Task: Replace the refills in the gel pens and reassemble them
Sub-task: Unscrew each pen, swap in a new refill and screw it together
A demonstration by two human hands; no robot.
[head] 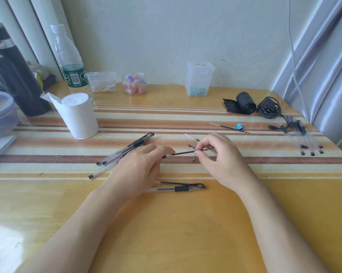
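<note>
A thin refill [183, 153] is pinched at each end by the left hand [140, 166] and right hand [219, 154], back from the front edge of the table [176, 233]. Pens [126, 149] are heaped to its left; a tiny part [193, 159], maybe a tip, lies beneath.

Nothing legible; the water bottle [68, 56] carries a green label [74, 75] with barcode and, seemingly, blurred characters

Brown-and-cream striped table [186, 117], black refill [183, 153]

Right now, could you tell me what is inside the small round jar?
The clear jar holds pink, orange and purple pieces; what they are, and any behind them, cannot be seen.
</note>
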